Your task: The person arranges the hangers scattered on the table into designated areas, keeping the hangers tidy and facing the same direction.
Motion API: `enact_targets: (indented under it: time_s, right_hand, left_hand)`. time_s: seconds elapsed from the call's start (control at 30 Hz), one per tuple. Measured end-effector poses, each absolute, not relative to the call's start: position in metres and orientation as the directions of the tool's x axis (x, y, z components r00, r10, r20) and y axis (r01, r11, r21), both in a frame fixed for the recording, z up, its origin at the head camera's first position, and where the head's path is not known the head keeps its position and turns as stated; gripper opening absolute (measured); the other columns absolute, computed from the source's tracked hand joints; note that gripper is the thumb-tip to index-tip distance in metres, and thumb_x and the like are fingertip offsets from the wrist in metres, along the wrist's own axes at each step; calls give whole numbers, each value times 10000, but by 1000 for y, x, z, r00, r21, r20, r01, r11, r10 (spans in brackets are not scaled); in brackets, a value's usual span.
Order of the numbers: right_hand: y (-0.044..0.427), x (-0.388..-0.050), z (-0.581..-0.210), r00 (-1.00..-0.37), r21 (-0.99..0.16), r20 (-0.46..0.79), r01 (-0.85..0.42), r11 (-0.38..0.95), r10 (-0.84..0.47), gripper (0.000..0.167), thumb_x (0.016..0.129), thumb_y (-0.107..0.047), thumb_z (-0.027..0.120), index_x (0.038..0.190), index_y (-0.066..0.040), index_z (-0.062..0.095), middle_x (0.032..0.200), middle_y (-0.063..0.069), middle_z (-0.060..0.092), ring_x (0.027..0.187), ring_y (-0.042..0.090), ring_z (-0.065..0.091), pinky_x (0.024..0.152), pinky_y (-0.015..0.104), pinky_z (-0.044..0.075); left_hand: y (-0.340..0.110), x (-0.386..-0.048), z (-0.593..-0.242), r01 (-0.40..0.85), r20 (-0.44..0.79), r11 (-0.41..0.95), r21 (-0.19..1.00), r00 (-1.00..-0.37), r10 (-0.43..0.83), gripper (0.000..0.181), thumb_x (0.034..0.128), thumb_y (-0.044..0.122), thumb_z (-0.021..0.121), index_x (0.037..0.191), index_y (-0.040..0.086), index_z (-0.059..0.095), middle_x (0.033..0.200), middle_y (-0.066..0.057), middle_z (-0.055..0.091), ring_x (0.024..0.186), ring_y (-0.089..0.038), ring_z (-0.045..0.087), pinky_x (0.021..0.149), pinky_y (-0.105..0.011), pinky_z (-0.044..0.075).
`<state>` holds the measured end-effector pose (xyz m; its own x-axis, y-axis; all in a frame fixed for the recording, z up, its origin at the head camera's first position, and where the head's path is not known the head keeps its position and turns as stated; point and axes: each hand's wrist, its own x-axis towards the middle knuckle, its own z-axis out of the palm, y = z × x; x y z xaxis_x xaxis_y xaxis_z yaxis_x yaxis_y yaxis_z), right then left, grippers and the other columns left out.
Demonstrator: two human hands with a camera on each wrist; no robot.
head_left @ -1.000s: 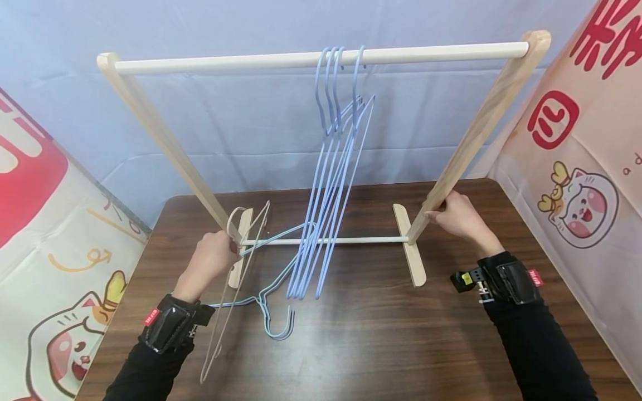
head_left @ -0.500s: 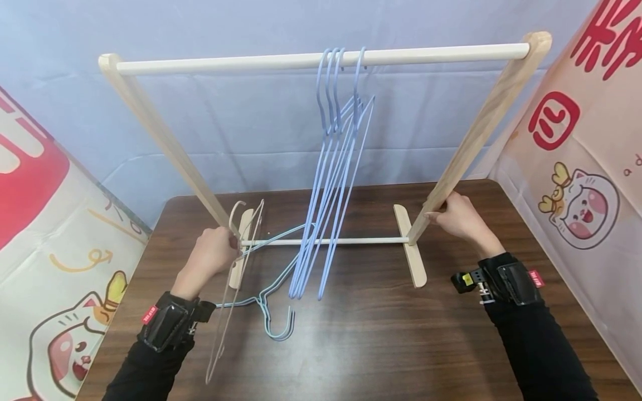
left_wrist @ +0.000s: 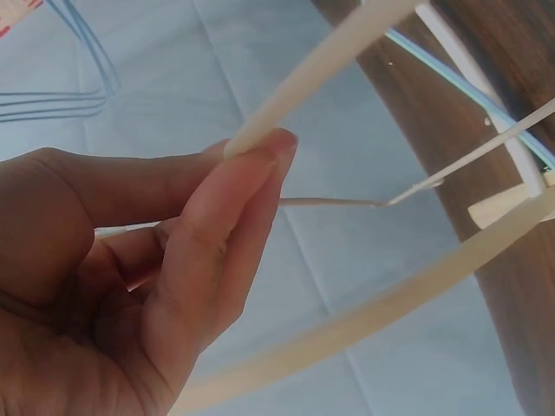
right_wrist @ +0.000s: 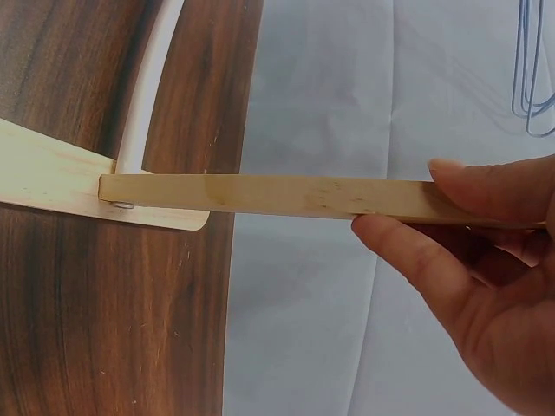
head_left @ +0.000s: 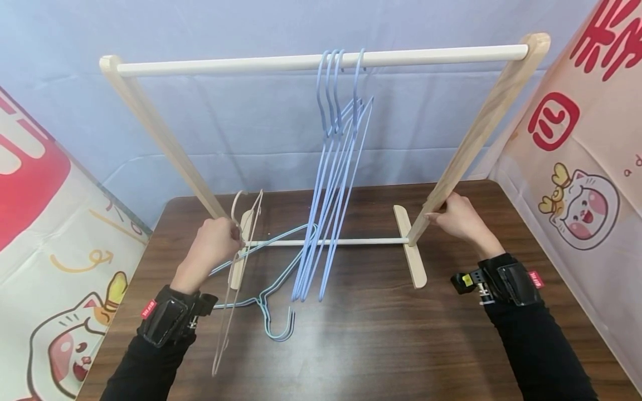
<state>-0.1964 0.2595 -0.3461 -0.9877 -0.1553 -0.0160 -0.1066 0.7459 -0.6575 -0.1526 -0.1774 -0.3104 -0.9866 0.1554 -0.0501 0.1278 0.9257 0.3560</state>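
Observation:
A wooden rack [head_left: 321, 62] stands on the table. Several blue wire hangers [head_left: 323, 156] hang from its top bar, near the middle. My left hand [head_left: 213, 245] is by the foot of the left upright and pinches a thin beige hanger [left_wrist: 321, 74] between thumb and fingertips. The beige hanger is seen nearly edge-on in the head view, its hook pointing up. My right hand [head_left: 458, 220] grips the right upright [right_wrist: 286, 195] low down, thumb on one side and fingers on the other.
Light blue hangers [head_left: 276, 337] lie on the dark wooden table [head_left: 381, 340] below the rack, hooks toward the front. The rack's right foot [head_left: 411, 250] and low crossbar [head_left: 371, 241] are near the table's back. Printed cloth hangs at both sides.
My left hand has risen slightly with the beige hanger, which has turned more edge-on and lifted a little. The right hand stays on the upright.

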Motion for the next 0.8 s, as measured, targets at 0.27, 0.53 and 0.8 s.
enact_targets:
  time_s: [0.27,0.53,0.8]
  right_hand:
    - [260,-197,-347,-988,-646,-2,-117,754,-156,366,850,-55,598,1143,112,455,1014,306,533,850,384,587,631,375,474]
    - [261,-196,-347,-988,-648,-5,-116,752,-156,372,850,-53,599,1144,118,448,1014,312,531,847,387,589,629,372,475]
    - [260,-196,-346,-987,-647,-8,-119,753,-162,376,852,-48,594,1159,110,445,1038,308,525,896,407,568,635,383,450]
  left_hand:
    - [-173,-152,-296,145,-42,913,382,-984,174,308,793,49,613,539,110,450,475,46,358,469,-128,350,476,-269,292]
    - [-165,-158,-272,192,4,916,352,-979,203,221,770,69,643,567,93,558,542,22,539,541,-171,527,517,-308,383]
    - [-151,-158,-245,215,20,912,350,-975,222,103,777,70,653,680,42,637,596,-15,619,566,-186,586,595,-349,463]
